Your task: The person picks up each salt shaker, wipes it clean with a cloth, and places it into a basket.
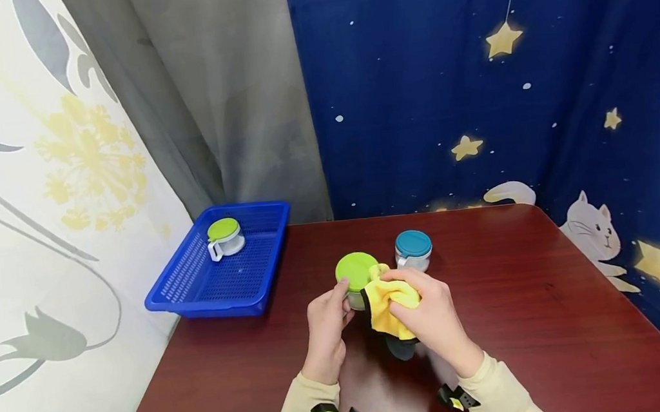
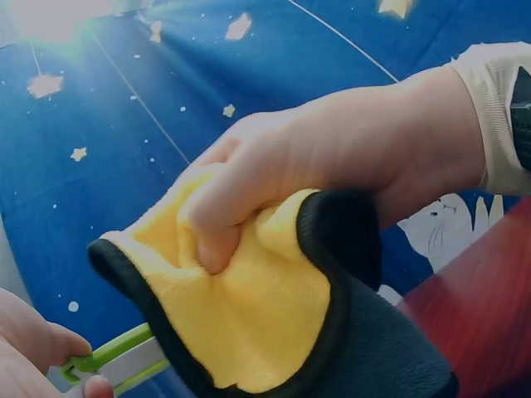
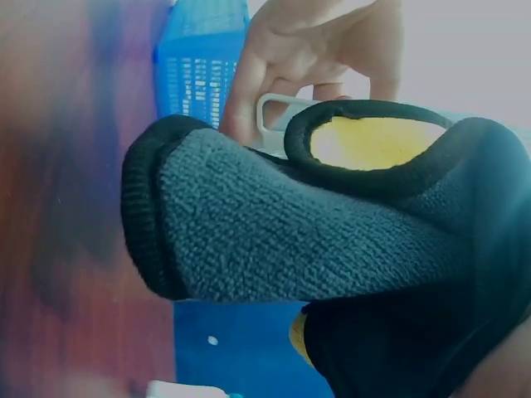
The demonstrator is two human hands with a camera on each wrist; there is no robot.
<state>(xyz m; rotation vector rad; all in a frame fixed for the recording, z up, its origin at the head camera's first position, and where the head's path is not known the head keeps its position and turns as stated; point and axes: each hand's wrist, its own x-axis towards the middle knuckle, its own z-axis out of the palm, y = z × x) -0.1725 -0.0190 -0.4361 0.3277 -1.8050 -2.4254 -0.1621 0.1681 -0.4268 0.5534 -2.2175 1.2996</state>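
Observation:
My left hand [image 1: 326, 329] grips a small clear jar with a lime-green lid [image 1: 357, 270], thumb at the lid's near edge. In my right hand [image 1: 433, 304] is a cloth [image 1: 389, 305], yellow on one face and dark grey on the other, with black edging. The cloth lies against the jar's right side and hides part of it. Bunched folds of the cloth [image 2: 257, 298] fill the left wrist view, pinched by the right fingers. Its grey face [image 3: 290, 224] shows in the right wrist view, with the left hand [image 3: 323, 50] beyond.
Behind the right hand, a jar with a blue lid [image 1: 413, 245] stands on the brown table [image 1: 517, 295]. To the left is a blue plastic basket [image 1: 215, 305], holding another green-lidded jar [image 1: 226, 235] with a white handle. Curtains border the table's back and left side.

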